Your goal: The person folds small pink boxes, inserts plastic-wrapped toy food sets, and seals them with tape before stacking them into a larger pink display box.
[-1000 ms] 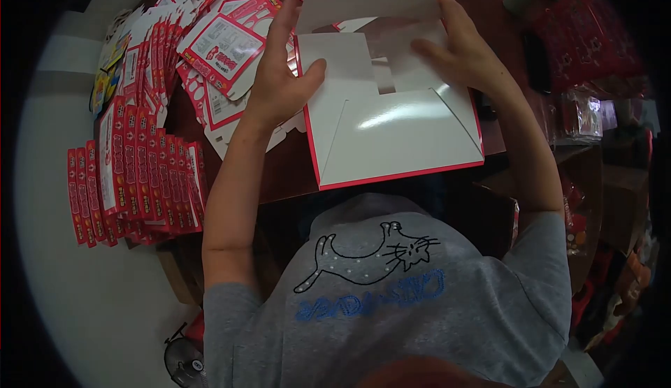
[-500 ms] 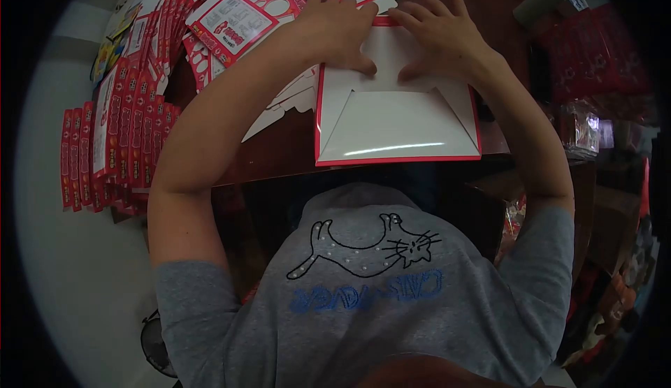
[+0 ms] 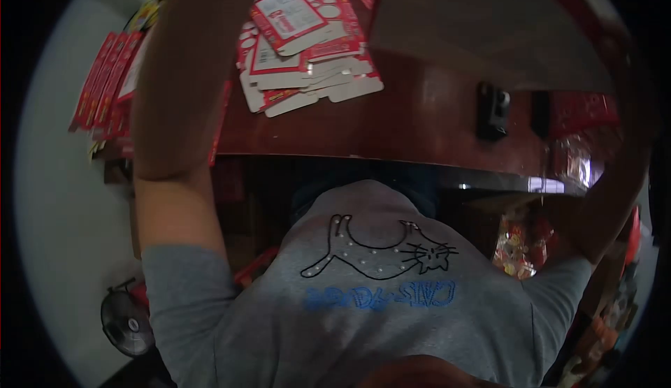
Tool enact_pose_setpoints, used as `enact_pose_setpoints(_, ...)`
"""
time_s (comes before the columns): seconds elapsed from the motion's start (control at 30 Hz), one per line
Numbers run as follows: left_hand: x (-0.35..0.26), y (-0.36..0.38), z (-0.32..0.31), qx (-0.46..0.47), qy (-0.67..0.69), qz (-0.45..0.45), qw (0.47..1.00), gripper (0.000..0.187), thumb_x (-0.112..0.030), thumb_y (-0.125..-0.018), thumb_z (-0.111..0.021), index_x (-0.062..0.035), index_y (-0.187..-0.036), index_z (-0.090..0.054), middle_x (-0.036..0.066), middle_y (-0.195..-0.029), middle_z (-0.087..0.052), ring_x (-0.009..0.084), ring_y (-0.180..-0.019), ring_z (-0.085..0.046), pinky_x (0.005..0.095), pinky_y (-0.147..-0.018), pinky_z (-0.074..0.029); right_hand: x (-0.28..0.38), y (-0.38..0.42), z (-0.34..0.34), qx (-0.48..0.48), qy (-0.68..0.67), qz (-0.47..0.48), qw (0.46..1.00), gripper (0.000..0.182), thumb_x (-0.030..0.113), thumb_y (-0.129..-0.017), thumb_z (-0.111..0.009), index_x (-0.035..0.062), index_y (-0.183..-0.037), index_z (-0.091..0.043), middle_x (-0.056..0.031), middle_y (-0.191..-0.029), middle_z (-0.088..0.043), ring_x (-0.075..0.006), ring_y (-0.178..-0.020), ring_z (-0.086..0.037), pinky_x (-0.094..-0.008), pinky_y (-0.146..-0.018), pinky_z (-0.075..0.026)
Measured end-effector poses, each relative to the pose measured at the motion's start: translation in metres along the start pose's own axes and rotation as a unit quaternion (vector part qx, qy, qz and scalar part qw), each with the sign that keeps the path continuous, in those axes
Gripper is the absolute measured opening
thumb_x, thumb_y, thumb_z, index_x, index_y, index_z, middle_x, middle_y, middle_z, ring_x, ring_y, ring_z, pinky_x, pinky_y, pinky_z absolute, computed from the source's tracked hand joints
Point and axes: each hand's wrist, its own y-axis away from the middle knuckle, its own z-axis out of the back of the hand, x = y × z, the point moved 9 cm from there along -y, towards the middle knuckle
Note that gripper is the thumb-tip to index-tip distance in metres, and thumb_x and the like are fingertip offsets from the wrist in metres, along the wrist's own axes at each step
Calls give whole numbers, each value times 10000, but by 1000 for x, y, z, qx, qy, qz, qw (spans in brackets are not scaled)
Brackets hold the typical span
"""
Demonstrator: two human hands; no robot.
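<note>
A box with a pale grey inner face and red edges is raised close to the camera at the upper right, cut off by the top of the view. Dark and partly blurred, my right hand is closed at the box's right edge. My left forearm reaches up at the left, and the hand on it lies beyond the top of the view. Beside that forearm, flat red-and-white printed cartons lie in a loose, overlapping pile on the table.
More red cartons stand in a row at the far left of the brown table. On the table's right part is a small black object. Clear-wrapped packages lie at the right edge. A black fan stands low at left.
The box has been lifted from the table's front edge up toward the upper right. My hands have moved apart and upward, the left one out of view. The camera view has shifted.
</note>
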Motion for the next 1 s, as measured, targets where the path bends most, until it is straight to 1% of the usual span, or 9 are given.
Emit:
enact_pose_setpoints(0.17,8,133,-91,-64,-269,-28,961,189,-197,-867,-675,-137,-1035,-738,14,-725,-635,154,-808,-664,346,-853,-477,72,27,-156,20,-17,29,999,485,100,-793,-620,124,-1277,-652,-31,-1065,-651,-204,-948,-610,-374,-822,-450)
enact_pose_setpoints(0.23,23,190,-111,-55,-195,71,977,214,-136,-809,-768,-117,-1019,-736,22,-834,-658,171,-866,-648,413,-932,-458,86,56,-228,59,-34,-2,998,476,116,-786,-596,123,-1256,-668,-41,-1043,-656,-207,-939,-614,-387,-864,-445)
enact_pose_setpoints(0.37,-8,260,-12,-176,-198,225,938,245,-72,-816,-762,-80,-1049,-687,68,-957,-653,221,-916,-630,396,-939,-459,141,78,-267,83,-162,47,982,371,137,-835,-669,78,-1201,-677,-64,-1087,-685,-234,-929,-651,-377,-770,-508)
enact_pose_setpoints(0.53,1,415,118,-485,-75,498,715,594,-287,-964,-674,14,-1394,-396,152,-1383,-481,235,-1251,-476,423,-1072,-365,170,-67,-196,15,-399,105,911,365,229,-887,-720,66,-1210,-670,-136,-1113,-707,-282,-935,-688,-392,-739,-529)
enact_pose_setpoints(0.57,5,428,136,-557,-7,535,635,720,-372,-963,-671,22,-1455,-321,168,-1456,-420,252,-1323,-426,436,-1133,-322,151,-117,-207,15,-454,3,891,450,275,-898,-712,38,-1272,-631,-151,-1140,-702,-298,-974,-686,-380,-798,-525)
enact_pose_setpoints(0.6,10,432,153,-548,-8,541,638,720,-372,-963,-671,22,-1455,-321,168,-1456,-420,252,-1323,-426,436,-1133,-322,132,-157,-247,6,-544,-61,837,607,360,-969,-611,-21,-1425,-485,-204,-1322,-620,-304,-1286,-577,-417,-1055,-450)
enact_pose_setpoints(0.67,29,459,157,-620,163,573,511,943,-515,-916,-680,47,-1514,-217,212,-1546,-283,305,-1428,-313,468,-1221,-190,115,-260,-300,16,-663,-202,720,709,421,-957,-636,30,-1501,-403,-213,-1392,-570,-314,-1363,-505,-446,-1119,-383)
enact_pose_setpoints(0.77,48,458,153,-588,284,618,439,1113,-574,-861,-724,5,-1575,-96,203,-1623,-160,339,-1518,-155,507,-1220,-163,144,-368,-368,95,-704,-202,674,716,431,-949,-641,54,-1506,-394,-206,-1414,-550,-321,-1370,-495,-461,-1128,-363)
enact_pose_setpoints(1.0,55,430,148,-523,312,656,446,1025,-573,-811,-777,-58,-1539,-273,155,-1571,-285,345,-1460,-258,532,-1201,-210,197,-391,-401,229,-668,-122,698,735,452,-931,-652,111,-1520,-373,-188,-1465,-502,-338,-1387,-471,-495,-1149,-317)
